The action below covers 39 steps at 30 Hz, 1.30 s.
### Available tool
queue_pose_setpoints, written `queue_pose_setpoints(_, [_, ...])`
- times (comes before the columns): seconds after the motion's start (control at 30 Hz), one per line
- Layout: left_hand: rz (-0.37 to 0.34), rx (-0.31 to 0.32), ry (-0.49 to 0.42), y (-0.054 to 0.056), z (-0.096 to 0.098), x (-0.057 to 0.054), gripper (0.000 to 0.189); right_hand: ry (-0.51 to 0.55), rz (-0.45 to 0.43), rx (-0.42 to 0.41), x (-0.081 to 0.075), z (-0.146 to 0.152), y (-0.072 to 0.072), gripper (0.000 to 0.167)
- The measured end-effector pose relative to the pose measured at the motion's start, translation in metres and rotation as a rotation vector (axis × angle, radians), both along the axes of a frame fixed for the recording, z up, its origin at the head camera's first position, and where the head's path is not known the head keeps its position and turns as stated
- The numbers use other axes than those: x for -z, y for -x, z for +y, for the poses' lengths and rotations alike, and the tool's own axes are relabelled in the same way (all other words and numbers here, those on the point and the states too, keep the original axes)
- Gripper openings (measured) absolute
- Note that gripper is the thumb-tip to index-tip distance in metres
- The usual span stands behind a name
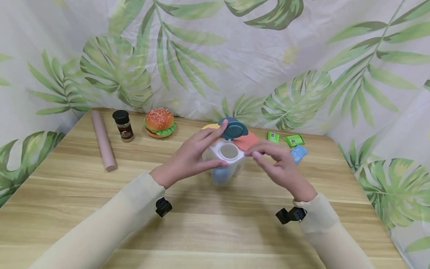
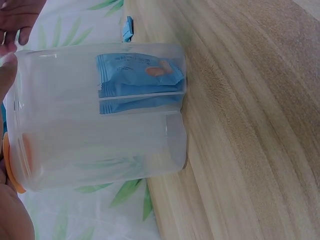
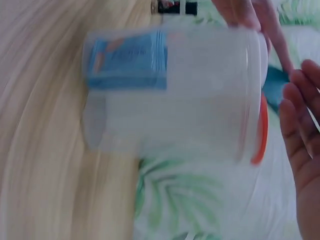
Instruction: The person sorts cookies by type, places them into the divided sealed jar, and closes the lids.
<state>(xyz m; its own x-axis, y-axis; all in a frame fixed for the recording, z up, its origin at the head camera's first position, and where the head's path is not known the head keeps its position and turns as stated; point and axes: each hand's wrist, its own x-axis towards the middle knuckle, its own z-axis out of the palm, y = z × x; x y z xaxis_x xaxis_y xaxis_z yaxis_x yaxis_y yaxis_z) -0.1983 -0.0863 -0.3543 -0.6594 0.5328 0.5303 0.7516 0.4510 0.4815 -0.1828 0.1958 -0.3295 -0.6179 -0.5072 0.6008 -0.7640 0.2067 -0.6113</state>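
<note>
Clear container [image 2: 97,135] on the table [image 1: 215,231], teal flap [image 1: 234,130] raised.
Your left hand [image 1: 188,158] spreads its fingers wide across the lid [image 1: 237,160]; your right hand [image 1: 282,166] has thumb and forefinger narrowly apart beside it; blue packets [image 2: 140,82] lie inside.

Left hand [image 1: 191,156] and right hand [image 1: 279,164], near each other
Both forearms [image 1: 107,220] angle inward; left thumb [image 1: 212,164] and index finger [image 1: 216,133] spread wide, right thumb [image 1: 264,161] close beside the index finger.
</note>
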Motion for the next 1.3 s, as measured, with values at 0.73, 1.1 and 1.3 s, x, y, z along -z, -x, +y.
queue_pose_setpoints(0.73, [-0.042, -0.009, 0.020, -0.003, 0.000, -0.003, 0.103, -0.260, -0.269, 0.794, 0.060, 0.122, 0.044, 0.023])
queue_pose_setpoints(1.1, [-0.044, -0.021, 0.022, -0.004, -0.003, 0.000, 0.104, -0.431, -0.424, 0.758, 0.077, 0.139, 0.062, 0.049])
queue_pose_setpoints(1.3, [-0.022, -0.012, 0.014, -0.003, -0.001, -0.001, 0.103, -0.517, -0.450, 0.742, 0.083, 0.145, 0.069, 0.056])
